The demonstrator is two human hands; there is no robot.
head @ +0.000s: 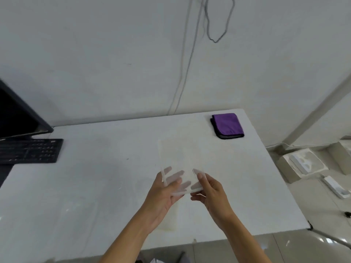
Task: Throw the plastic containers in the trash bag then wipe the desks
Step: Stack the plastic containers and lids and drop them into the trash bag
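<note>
A clear plastic container [180,158] is lifted above the white desk [95,177], tilted with its near edge in my hands. My left hand [163,196] holds its near left side, fingers showing through the plastic. My right hand [209,190] pinches the near right corner with thumb on top. Another faint clear plastic container [76,211] lies flat on the desk at the near left. A folded purple cloth [227,125] lies at the desk's far right corner. No trash bag is in view.
A black monitor [17,114] and black keyboard [30,150] stand at the desk's far left. Cables [182,88] hang down the wall behind. White foam packing pieces [303,164] lie on the floor to the right of the desk.
</note>
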